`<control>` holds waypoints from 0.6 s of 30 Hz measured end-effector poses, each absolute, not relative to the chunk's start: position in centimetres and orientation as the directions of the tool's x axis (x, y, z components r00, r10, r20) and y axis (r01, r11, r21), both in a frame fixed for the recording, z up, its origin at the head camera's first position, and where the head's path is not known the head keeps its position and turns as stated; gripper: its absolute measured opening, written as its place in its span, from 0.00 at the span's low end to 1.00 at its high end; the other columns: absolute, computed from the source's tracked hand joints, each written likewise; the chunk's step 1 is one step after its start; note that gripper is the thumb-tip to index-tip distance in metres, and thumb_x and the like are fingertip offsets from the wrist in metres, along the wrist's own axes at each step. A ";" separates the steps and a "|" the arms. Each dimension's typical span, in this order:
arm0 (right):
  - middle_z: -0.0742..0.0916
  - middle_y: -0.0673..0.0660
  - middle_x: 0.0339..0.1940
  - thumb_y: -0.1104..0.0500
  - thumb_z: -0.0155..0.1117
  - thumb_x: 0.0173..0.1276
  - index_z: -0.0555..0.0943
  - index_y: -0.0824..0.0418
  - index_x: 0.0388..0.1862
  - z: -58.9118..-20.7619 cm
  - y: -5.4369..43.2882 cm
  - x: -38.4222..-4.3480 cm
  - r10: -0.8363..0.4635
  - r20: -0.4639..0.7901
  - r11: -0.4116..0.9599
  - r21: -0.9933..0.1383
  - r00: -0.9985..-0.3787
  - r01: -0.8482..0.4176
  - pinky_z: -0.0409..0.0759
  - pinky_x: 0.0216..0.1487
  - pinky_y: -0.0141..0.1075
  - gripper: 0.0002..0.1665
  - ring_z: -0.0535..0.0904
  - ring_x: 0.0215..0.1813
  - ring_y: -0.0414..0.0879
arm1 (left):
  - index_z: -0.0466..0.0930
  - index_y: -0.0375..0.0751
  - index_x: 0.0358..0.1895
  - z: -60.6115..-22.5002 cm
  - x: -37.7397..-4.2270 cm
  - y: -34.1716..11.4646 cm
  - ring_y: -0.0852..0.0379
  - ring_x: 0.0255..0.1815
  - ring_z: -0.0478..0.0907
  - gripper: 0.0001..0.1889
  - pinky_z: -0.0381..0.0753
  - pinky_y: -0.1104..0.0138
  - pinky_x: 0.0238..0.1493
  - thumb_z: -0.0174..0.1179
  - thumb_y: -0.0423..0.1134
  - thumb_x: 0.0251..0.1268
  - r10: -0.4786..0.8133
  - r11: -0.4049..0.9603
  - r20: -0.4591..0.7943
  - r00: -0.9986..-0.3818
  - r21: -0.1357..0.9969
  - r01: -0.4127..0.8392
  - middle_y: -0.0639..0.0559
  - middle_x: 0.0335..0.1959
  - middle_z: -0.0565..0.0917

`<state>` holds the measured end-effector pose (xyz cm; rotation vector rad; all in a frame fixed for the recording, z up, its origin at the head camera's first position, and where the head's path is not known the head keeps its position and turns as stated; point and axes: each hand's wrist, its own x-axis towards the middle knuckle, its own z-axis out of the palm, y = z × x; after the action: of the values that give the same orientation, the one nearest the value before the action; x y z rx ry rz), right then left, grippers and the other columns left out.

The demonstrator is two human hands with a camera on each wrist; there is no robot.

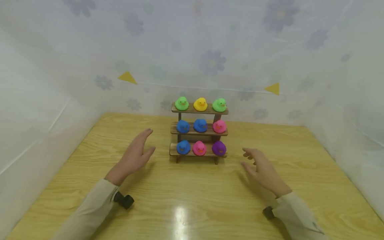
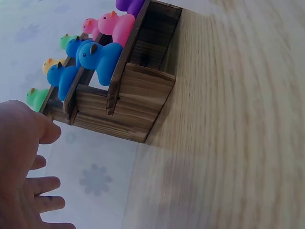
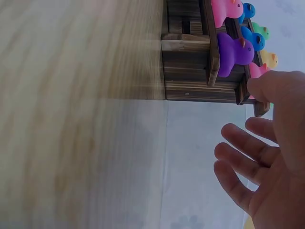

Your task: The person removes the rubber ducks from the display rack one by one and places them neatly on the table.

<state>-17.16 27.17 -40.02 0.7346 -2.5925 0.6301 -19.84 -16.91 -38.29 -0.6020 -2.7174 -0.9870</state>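
Note:
A small three-tier wooden rack (image 1: 192,154) bears rubber ducks on every tier. On top, a yellow duck (image 1: 200,104) sits between a green duck (image 1: 181,103) and another green duck (image 1: 219,105). The middle tier has two blue ducks (image 1: 200,125) and a pink duck (image 1: 219,126) at the right. Along the bottom stand a blue duck (image 1: 183,147), a pink duck (image 1: 199,148) and a purple duck (image 1: 219,148). My left hand (image 1: 134,156) hovers left of the rack, fingers extended and holding nothing. To the right, my right hand (image 1: 265,171) is empty with loosely bent fingers.
The rack stands toward the back of a wood-grain table (image 1: 192,193). A pale flowered curtain (image 1: 180,50) hangs behind and along both sides. Two yellow triangles, a left one (image 1: 128,77) and a right one (image 1: 273,89), show on the curtain. Both wrists carry small black cameras.

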 end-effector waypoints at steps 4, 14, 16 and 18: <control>0.81 0.61 0.46 0.67 0.66 0.63 0.69 0.71 0.64 -40.0 26.7 -17.5 -0.407 0.463 0.749 -0.325 -0.788 -0.578 0.79 0.40 0.48 0.30 0.77 0.47 0.53 | 0.48 0.34 0.76 -38.2 -20.3 -16.4 0.37 0.75 0.51 0.34 0.54 0.43 0.70 0.51 0.39 0.73 0.301 0.679 0.297 -0.906 0.601 0.422 0.35 0.75 0.54; 0.82 0.60 0.45 0.69 0.67 0.61 0.70 0.71 0.62 -40.3 26.0 -17.8 -0.418 0.485 0.731 -0.323 -0.768 -0.601 0.80 0.39 0.45 0.30 0.77 0.45 0.51 | 0.48 0.38 0.76 -37.4 -21.1 -15.3 0.39 0.75 0.53 0.30 0.55 0.44 0.70 0.46 0.40 0.77 0.287 0.653 0.301 -0.909 0.633 0.416 0.38 0.75 0.56; 0.82 0.59 0.45 0.69 0.66 0.62 0.70 0.71 0.62 -40.3 25.9 -17.9 -0.420 0.483 0.725 -0.331 -0.769 -0.604 0.79 0.39 0.44 0.30 0.77 0.45 0.51 | 0.48 0.38 0.76 -37.2 -21.3 -15.0 0.39 0.75 0.52 0.30 0.54 0.44 0.71 0.44 0.40 0.78 0.284 0.638 0.309 -0.908 0.646 0.419 0.37 0.75 0.56; 0.82 0.59 0.45 0.68 0.66 0.62 0.70 0.71 0.63 -40.2 25.6 -17.9 -0.425 0.480 0.720 -0.335 -0.767 -0.608 0.80 0.39 0.44 0.30 0.77 0.45 0.51 | 0.48 0.37 0.76 -36.9 -21.5 -14.6 0.39 0.75 0.52 0.29 0.54 0.44 0.71 0.42 0.41 0.78 0.284 0.625 0.319 -0.904 0.654 0.427 0.37 0.75 0.56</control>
<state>-17.88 25.64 -40.24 0.8006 -2.5548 0.6845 -21.46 -14.63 -36.92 -0.5881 -2.6619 -1.1434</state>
